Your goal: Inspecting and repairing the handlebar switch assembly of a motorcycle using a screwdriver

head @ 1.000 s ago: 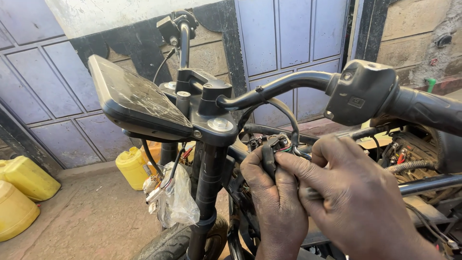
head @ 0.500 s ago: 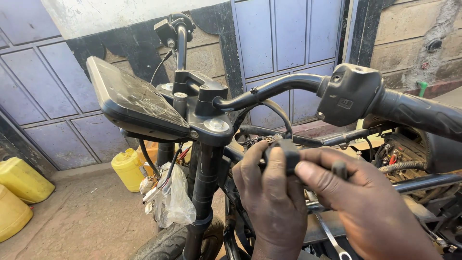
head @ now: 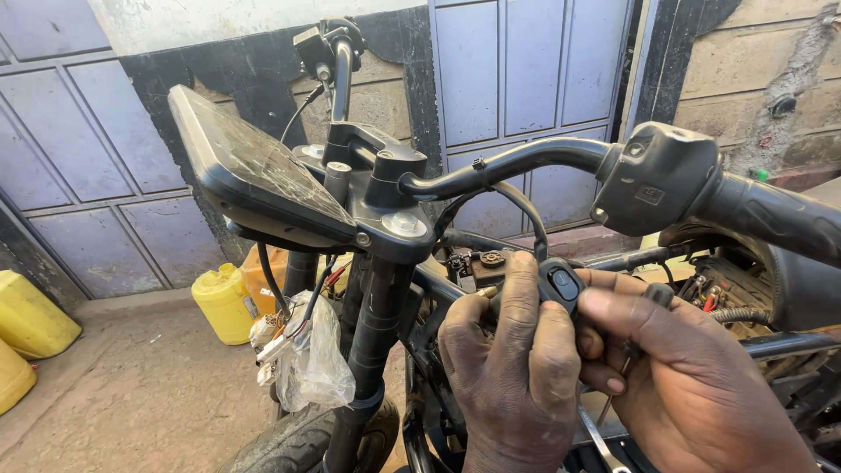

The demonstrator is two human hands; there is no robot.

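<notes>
A motorcycle stands in front of me with its black handlebar, a switch housing by the right grip and a cracked black display panel. Below the handlebar, both hands grip a small black switch unit with a rocker button on top. My left hand wraps its fingers over the unit's left side. My right hand pinches its right side with thumb and forefinger, and a thin metal tool runs under its fingers. The wires behind the unit are mostly hidden.
A clear plastic bag covers a wire bundle by the fork. The front tyre is at the bottom. Yellow jerrycans stand on the dirt floor by a blue metal gate, with one more yellow can at the far left.
The hands have risen slightly and drawn together. The black switch unit, earlier half hidden among fingers and wires, now shows its button between both hands.
</notes>
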